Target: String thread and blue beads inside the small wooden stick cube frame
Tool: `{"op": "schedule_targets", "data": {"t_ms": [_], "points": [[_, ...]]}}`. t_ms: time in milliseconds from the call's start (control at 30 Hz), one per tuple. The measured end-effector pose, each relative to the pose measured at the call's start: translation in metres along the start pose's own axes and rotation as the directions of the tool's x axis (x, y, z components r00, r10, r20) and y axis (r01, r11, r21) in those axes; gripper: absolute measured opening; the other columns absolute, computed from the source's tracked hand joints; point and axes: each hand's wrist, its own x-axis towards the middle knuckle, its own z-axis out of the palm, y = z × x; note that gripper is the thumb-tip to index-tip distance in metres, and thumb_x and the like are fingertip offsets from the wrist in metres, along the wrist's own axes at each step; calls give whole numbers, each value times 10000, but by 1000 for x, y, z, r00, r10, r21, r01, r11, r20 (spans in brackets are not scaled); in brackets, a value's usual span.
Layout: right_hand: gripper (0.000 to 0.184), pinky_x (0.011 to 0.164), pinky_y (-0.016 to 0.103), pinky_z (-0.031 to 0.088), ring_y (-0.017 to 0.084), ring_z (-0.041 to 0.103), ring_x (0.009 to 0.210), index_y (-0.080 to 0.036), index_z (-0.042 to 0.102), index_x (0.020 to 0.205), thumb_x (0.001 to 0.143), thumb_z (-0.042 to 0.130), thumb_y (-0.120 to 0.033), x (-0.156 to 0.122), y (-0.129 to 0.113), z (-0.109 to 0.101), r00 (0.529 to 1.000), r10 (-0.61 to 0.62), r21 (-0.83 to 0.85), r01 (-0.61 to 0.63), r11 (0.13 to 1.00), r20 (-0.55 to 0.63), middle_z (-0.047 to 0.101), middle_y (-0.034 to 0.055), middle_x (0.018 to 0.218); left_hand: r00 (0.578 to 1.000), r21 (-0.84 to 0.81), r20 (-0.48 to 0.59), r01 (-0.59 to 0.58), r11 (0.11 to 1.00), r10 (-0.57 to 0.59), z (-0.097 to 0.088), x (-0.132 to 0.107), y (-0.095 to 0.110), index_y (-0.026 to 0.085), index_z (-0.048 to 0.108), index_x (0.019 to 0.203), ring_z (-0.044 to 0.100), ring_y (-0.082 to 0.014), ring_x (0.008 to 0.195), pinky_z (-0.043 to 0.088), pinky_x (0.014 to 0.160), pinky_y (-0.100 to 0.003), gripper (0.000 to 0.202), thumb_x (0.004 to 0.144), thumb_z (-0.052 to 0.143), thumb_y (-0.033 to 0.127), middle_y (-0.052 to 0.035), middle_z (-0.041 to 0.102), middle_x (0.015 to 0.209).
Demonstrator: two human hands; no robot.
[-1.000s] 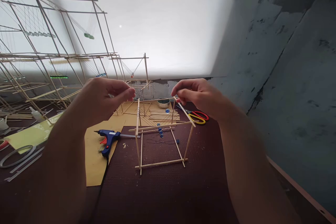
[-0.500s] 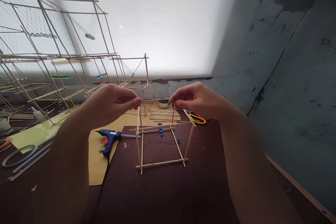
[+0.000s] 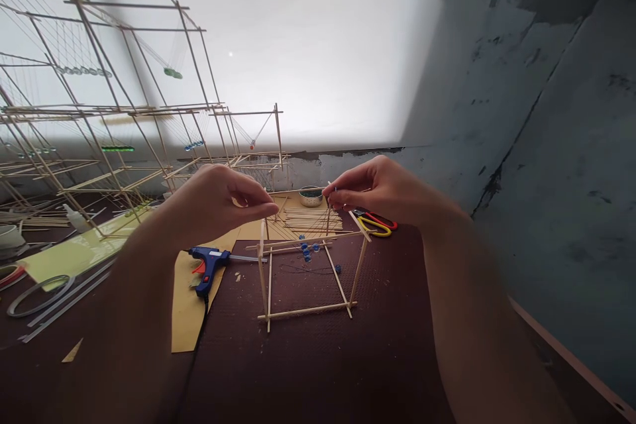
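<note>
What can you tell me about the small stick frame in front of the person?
The small stick frame is an open, box-shaped skeleton of thin, pale sticks that look wooden. They cross at the corners, with short ends jutting past the joints. It stands on the dark, textured table. Blue, glassy-looking beads show within its outline; how they are held is unclear. The left hand and right hand, fingertips pinched, hide parts of its far upper edges; whether either touches it cannot be told.

Panel (image 3: 318,46): we see bright backlight beyond our right hand (image 3: 375,184).
Wall (image 3: 561,165): shadowed, right of it.
Table (image 3: 308,371): very dim, below it.
</note>
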Motion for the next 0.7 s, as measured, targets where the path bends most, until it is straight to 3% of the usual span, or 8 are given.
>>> {"op": "schedule_targets", "data": {"t_ms": [133, 200, 333, 533, 700], "points": [[282, 646, 291, 553, 185, 689, 720, -165, 798, 939, 742, 773, -366, 5, 4, 1, 987, -19, 5, 20, 1000, -157, 770, 68, 822, 1000, -17, -13, 14, 1000, -14, 0, 0, 2, 263, 798, 800, 572, -115, 614, 422, 549, -237, 249, 806, 702, 493, 0, 712, 706], [299, 640, 297, 559, 185, 688, 699, -158, 799, 937, 728, 786, -371, 6, 7, 1, 985, -1, 13, 3, 1000, -171, 769, 73, 805, 1000, -17, -29, 12, 1000, -12, 0, -1, 2, 266, 799, 804, 539, -111, 582, 404, 532, -243, 255, 821, 688, 494, 5, 684, 661], [359, 651, 297, 568, 198, 700, 751, -162, 798, 957, 754, 762, -456, 6, 8, -1, 994, 40, 49, -35, 998, -99, 776, 87, 856, 1000, 6, -9, -17, 1000, 17, -2, -3, -1, 266, 800, 839, 464, -102, 496, 349, 469, -248, 265, 864, 639, 474, 25, 576, 533], [354, 626, 287, 540, 177, 665, 723, -175, 799, 974, 785, 732, -467, 1, 6, -4, 999, 37, -32, -37, 999, -6, 772, 79, 881, 1000, -2, -26, 7, 1000, -7, -1, -2, -3, 259, 792, 773, 545, -119, 598, 420, 544, -243, 272, 808, 692, 510, 5, 677, 657], [276, 671, 311, 547, 196, 678, 747, -176, 793, 915, 752, 759, -395, 2, 6, -6, 999, 26, -50, -24, 998, 33, 761, 73, 838, 993, 20, 117, 17, 1000, -19, -2, -2, -4, 252, 783, 760, 521, -110, 563, 405, 520, -242, 321, 835, 646, 533, 10, 655, 631]]}}
